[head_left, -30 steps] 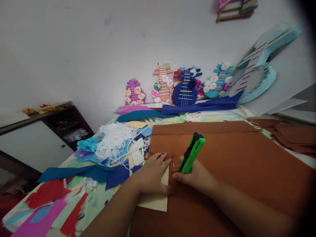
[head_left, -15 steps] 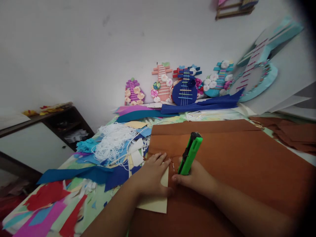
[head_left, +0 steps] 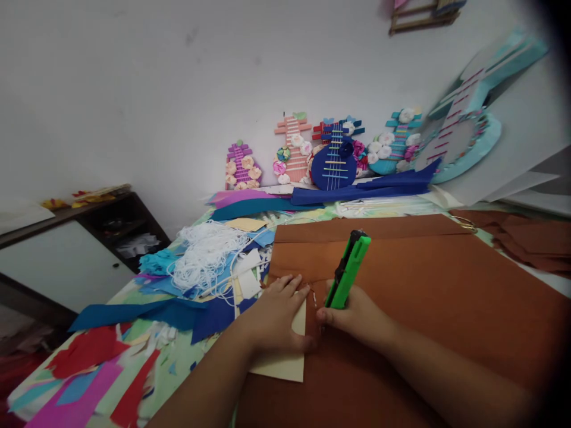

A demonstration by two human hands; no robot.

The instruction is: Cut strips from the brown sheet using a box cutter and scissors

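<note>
My left hand lies flat with its fingers spread, pressing on a sheet of brown paper and a pale yellow card beneath the palm. My right hand grips a green utility knife with black parts, held steeply upright like a pen. Its lower end is hidden by the fingers, so no blade shows. Between my hands a short, broken whitish line runs along the brown sheet, close to my left fingertips.
Left of the sheet are a heap of white cord, teal strips and red scraps. Decorated paper lutes, including a blue one, line the wall. Scissors handles lie near the sheet's far right corner. A low cabinet stands left.
My right hand and the knife have shifted slightly up and to the right. My left hand stays pressed in nearly the same place.
</note>
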